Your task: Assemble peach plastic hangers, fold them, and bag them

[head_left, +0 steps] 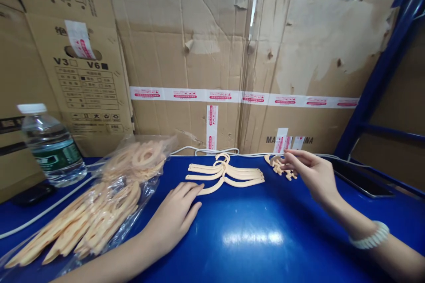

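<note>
Several beige hangers lie overlapped on the blue table, their hooks towards the cardboard at the back. My left hand rests at the left end of the nearest hanger, fingertips touching it and thumb held apart. To the right is a small heap of beige hook-like pieces. Over that heap is my right hand, with thumb and fingers pinched together. Whatever sits between those fingertips is too blurred to make out. A pale coiled band circles the right wrist.
A clear plastic bag of beige hanger parts lies on the left. Behind it stands a water bottle, near a black object. A dark phone lies at right. Cardboard sheets wall the back; a white cable crosses the table.
</note>
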### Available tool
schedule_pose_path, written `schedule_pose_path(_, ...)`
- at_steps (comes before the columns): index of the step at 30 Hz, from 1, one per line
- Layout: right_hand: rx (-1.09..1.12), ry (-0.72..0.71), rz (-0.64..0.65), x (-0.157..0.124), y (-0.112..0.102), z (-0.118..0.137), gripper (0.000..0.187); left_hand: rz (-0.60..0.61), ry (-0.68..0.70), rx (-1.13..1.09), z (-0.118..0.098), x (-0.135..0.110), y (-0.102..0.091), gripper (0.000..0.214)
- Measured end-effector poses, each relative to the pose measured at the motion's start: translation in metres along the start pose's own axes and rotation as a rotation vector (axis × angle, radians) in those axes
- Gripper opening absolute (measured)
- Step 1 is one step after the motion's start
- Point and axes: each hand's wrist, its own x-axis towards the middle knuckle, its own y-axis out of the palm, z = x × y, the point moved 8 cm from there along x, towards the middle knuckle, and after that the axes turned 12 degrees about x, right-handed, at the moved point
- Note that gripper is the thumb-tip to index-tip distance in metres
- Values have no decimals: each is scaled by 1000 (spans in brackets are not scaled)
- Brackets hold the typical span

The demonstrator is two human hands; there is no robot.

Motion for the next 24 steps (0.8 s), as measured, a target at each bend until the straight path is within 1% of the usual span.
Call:
schedule_pose_path(2,134,134,35,-9,10,-2,40,-28,8,-40,0,1,-3,32)
schedule_pose_path(4,223,258,71,-18,20,-6,41,-29,37,-75,-2,3,-4,27)
schedule_pose_path(6,275,377,103,-25,27,-13,42,-17,62,-109,-5,3,-5,25)
schedule_pose_path(8,304,461,136,-31,31,-21,41,-12,71,-139,-7,3,-7,25)
schedule_pose_path(11,319,520,173,-34,34,-31,38,-12,62,-167,-8,3,-8,22)
schedule_pose_path(13,344,548,171,-35,34,-36,38,-13,57,-173,-8,3,-8,20)
schedule_pose_path(17,407,593,155,-36,35,-40,50,-53,51,-156,-6,1,-11,17)
schedule_pose_path(18,409,612,174,-37,36,-41,48,-70,46,-157,-5,1,-12,16)
schedule_pose_path(21,398,662,275,-40,42,-43,34,-113,2,-188,-1,0,-14,12)
schedule_pose_path(24,396,696,377,-43,47,-47,31,-145,-52,-235,2,-1,-17,9)
